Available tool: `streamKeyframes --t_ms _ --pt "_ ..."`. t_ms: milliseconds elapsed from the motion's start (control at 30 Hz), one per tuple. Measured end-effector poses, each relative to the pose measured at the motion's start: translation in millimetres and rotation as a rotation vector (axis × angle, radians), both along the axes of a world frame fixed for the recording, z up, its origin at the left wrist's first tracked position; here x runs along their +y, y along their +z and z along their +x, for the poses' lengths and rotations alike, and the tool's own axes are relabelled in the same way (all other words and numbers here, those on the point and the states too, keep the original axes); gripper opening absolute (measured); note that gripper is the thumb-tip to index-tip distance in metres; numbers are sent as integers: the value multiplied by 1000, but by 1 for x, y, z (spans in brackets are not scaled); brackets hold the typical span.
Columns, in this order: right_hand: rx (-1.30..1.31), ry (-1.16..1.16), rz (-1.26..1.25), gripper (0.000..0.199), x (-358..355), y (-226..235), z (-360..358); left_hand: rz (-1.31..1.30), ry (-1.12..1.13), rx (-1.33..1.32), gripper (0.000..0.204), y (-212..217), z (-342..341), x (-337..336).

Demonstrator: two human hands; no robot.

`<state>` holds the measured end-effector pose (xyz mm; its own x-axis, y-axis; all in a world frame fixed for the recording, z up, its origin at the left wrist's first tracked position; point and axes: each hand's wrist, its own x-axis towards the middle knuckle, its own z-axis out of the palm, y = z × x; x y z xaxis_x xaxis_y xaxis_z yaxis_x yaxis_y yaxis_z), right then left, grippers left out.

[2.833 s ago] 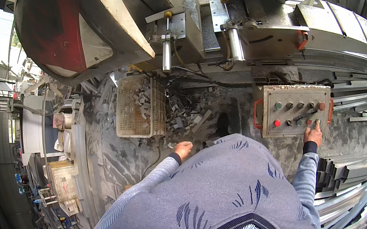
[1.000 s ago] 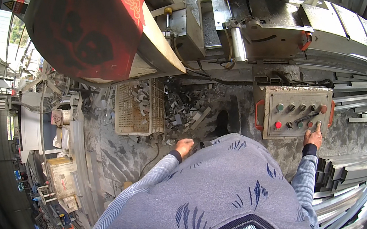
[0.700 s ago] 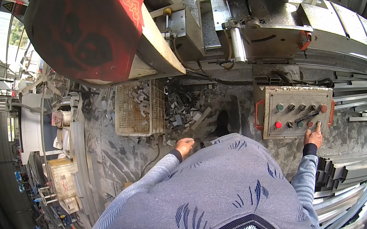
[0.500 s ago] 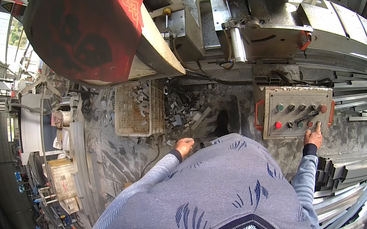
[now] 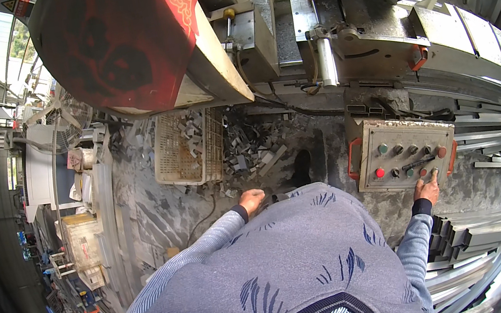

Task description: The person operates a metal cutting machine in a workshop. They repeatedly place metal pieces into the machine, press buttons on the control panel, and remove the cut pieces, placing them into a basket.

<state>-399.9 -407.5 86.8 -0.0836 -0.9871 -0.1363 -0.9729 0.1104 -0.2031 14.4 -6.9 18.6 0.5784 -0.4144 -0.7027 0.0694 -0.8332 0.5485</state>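
nearest is a grey garment (image 5: 267,253) with dark blue leaf-like marks, its lower part cut off by the frame's edge. just beyond it, the left hand (image 5: 252,200) hovers over the floor, fingers loosely curled; its palm is hidden, so i can't say whether they press together or pinch anything. the right hand (image 5: 426,190) reaches out with one finger stretched onto the control box (image 5: 374,181), at the lower right of its face; the fingertip hides what it touches, and how tightly the other fingers fold is too small to make out.

the box stands to the right of the body, with a red button (image 5: 380,172), a green button (image 5: 383,148) and dark knobs, and a dark slim thing (image 5: 418,162) lies over part of them. right of the forearm, stacked metal profiles (image 5: 469,236) run into the black rim.

farther off, a pale crate (image 5: 181,180) holds offcuts, its top end hidden behind the machine's red panel (image 5: 121,58). more scraps (image 5: 256,153) lie beside it. a silver cylinder (image 5: 327,63) stands past these, and at far left a fan (image 5: 68,117) blurs into clutter.
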Motion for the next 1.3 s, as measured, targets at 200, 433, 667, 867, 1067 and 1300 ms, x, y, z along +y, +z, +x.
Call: streamKeyframes --t_ms 200,433,667,867,1067,1300 --pt "42 -12 32 70 -2 -1 -1 -19 -23 -10 26 -5 2 0" --pt "26 -11 15 71 -2 -1 0 -39 -24 -28 26 -7 2 2" --pt "1 1 0 71 -2 -4 -3 -44 35 42 27 -15 3 9" --pt "-19 -27 1 71 6 14 7 -58 70 86 28 -20 4 13" --pt "-291 -119 -90 49 34 13 27 -19 123 129 30 -7 0 7" --pt "-1238 -536 533 27 37 -15 50 -41 42 91 32 -18 -4 17"
